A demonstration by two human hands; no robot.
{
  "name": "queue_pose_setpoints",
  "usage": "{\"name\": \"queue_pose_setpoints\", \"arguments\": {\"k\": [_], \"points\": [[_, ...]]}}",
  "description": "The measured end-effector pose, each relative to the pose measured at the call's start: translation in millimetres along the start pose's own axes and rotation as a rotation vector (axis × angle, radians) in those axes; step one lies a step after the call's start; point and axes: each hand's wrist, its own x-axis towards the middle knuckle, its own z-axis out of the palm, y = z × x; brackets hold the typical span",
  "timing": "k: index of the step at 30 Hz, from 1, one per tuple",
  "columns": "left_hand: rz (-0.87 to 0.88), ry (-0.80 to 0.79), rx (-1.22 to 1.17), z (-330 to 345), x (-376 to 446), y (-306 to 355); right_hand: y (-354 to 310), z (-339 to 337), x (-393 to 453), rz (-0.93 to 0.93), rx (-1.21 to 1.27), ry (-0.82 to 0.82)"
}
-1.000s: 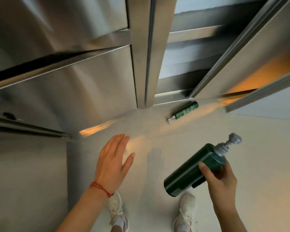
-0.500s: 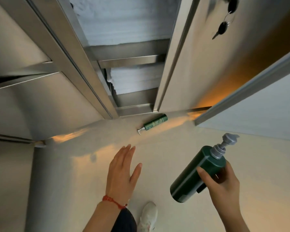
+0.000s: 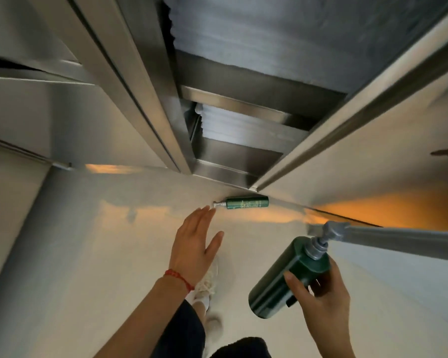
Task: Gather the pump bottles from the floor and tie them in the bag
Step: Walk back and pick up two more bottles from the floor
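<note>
2 hands | L hand (image 3: 195,244) spread, near floor bottle (image 3: 246,203) | R hand (image 3: 325,293) grips big bottle (image 3: 285,277)

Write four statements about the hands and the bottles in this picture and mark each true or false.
1. The right hand holds a large green pump bottle. True.
2. The left hand grips the small green bottle. False: it is open, fingers straight, short of that bottle.
3. The small green bottle lies on its side on the floor by the metal cabinet. True.
4. The left wrist is bare. False: it wears a red string bracelet.
</note>
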Motion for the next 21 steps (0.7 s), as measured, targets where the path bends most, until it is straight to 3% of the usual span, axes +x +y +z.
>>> {"name": "queue_pose_setpoints", "arguments": {"k": [9, 16, 21], "points": [[-0.240, 0.166, -0.148, 52, 28, 5, 7, -7, 79, -0.105, -0.213, -0.251], [-0.591, 0.403, -0.394, 135, 42, -12, 49, -13, 133, -0.195, -0.306, -0.557], [-0.883, 0.523, -0.724, 228, 68, -54, 102, -11, 187, -0.130, -0.335, -0.617]]}}
